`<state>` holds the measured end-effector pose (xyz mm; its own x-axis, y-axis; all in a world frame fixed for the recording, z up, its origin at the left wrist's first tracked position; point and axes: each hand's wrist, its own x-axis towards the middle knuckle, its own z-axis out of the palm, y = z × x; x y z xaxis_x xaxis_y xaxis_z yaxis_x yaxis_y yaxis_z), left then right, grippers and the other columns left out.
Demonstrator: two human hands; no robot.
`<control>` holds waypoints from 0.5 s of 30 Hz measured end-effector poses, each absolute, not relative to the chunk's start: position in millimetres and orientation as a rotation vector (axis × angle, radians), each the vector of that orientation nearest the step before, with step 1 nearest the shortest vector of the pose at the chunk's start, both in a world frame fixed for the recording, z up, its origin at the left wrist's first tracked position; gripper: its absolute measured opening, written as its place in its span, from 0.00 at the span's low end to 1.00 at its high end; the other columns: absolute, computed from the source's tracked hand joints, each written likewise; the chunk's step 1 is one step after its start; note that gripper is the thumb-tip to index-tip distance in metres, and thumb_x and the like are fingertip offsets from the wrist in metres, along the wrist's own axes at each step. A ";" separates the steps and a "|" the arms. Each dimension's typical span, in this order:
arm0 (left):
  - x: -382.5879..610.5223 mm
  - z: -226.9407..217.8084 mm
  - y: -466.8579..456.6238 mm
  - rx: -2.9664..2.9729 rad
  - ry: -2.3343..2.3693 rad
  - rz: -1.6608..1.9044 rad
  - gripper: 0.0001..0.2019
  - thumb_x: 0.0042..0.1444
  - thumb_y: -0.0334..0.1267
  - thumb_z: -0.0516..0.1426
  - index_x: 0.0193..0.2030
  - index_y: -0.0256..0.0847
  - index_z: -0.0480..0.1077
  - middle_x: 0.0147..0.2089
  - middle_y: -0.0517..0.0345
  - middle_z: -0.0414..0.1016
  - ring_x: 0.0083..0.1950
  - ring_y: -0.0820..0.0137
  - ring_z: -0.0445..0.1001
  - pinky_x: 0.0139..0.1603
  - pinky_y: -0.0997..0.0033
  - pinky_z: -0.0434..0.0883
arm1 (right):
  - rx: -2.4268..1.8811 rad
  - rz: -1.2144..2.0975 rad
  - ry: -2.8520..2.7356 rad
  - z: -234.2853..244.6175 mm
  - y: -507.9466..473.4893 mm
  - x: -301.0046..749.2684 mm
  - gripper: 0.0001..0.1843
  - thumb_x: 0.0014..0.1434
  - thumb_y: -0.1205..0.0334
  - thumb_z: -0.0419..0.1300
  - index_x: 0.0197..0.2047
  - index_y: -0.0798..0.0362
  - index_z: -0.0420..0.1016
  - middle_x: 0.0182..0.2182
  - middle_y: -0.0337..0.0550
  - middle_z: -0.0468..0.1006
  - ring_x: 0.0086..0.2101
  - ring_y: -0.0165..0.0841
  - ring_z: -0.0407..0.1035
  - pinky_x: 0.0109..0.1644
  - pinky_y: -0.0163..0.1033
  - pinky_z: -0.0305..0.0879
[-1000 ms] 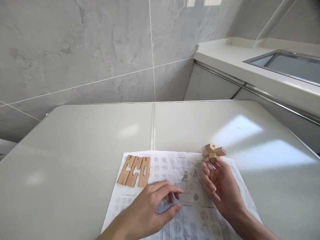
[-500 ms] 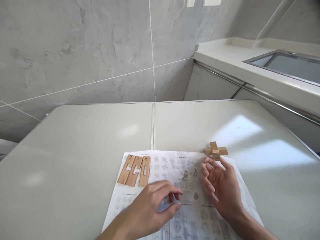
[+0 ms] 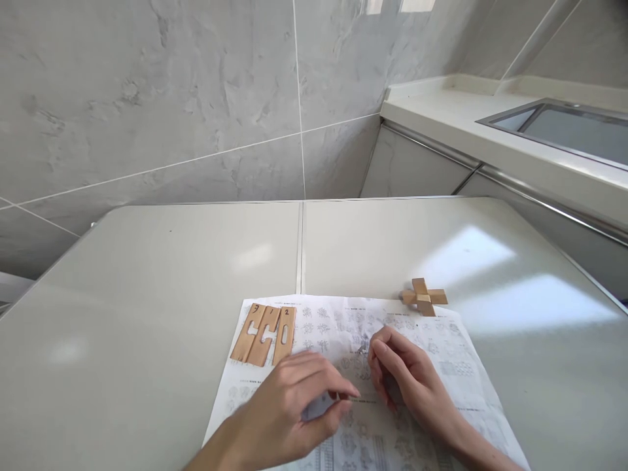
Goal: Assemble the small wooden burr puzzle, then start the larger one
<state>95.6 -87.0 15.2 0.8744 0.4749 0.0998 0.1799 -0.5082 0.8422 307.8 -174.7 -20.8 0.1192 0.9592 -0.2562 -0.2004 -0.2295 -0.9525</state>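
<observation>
Head view: your left hand [image 3: 289, 409] is nearest, resting on the sheet [image 3: 436, 366] with its fingers curled and thumb drawn in toward the fingertips; whether anything is pinched there, you cannot tell. Just to its right, your right hand [image 3: 409, 379] lies on the same sheet, fingers loosely bent and pointing toward the left hand, clamped on nothing. The two hands sit near each other, fingertips close but apart, over the printed diagrams in the middle of the sheet.

Beyond your left hand, three slats [image 3: 263, 333] lie flat side by side on the sheet's far left corner, touching one another, each with a cut-out slot and a handwritten mark at its far end.

Farther right, the cross [image 3: 422, 297], an assembled wooden piece, rests at the sheet's far edge, well clear of your right hand; whether it stands on the paper or just off it is unclear.

All of this lies on the table [image 3: 147, 281], whose two panels meet at a seam running away from you. Behind it rises the wall [image 3: 171, 98], and at far right a counter [image 3: 456, 124] carries a sink [image 3: 569, 124].
</observation>
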 end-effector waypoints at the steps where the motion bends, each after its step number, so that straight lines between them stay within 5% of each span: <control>1: 94.7 16.2 -83.8 2.132 0.469 0.433 0.07 0.72 0.35 0.57 0.51 0.46 0.76 0.43 0.57 0.84 0.44 0.65 0.80 0.52 0.62 0.75 | -1.312 1.356 -0.844 -21.5 -174.2 308.1 0.25 0.73 0.39 0.57 0.32 0.49 0.65 0.20 0.31 0.68 0.16 0.26 0.61 0.19 0.31 0.58; 6: 77.8 25.1 -57.8 2.313 0.654 0.462 0.12 0.70 0.41 0.62 0.58 0.49 0.75 0.54 0.54 0.81 0.60 0.58 0.76 0.67 0.52 0.70 | -1.307 1.351 -0.883 -23.7 -173.2 308.1 0.24 0.74 0.40 0.56 0.33 0.49 0.65 0.23 0.32 0.68 0.17 0.25 0.62 0.20 0.31 0.59; 10: 50.4 24.7 -32.6 2.384 0.816 0.360 0.28 0.64 0.49 0.67 0.69 0.52 0.67 0.69 0.50 0.70 0.73 0.50 0.64 0.68 0.49 0.72 | -1.315 1.338 -0.936 -23.8 -173.6 307.1 0.23 0.75 0.42 0.54 0.33 0.49 0.64 0.24 0.32 0.67 0.18 0.25 0.63 0.20 0.31 0.59; 15: 19.9 13.1 -12.0 2.475 0.822 0.209 0.52 0.54 0.59 0.72 0.78 0.52 0.51 0.79 0.46 0.57 0.80 0.44 0.53 0.76 0.38 0.61 | -1.327 1.340 -0.965 -22.9 -173.8 306.7 0.23 0.76 0.42 0.53 0.33 0.49 0.64 0.24 0.32 0.67 0.18 0.25 0.62 0.21 0.32 0.59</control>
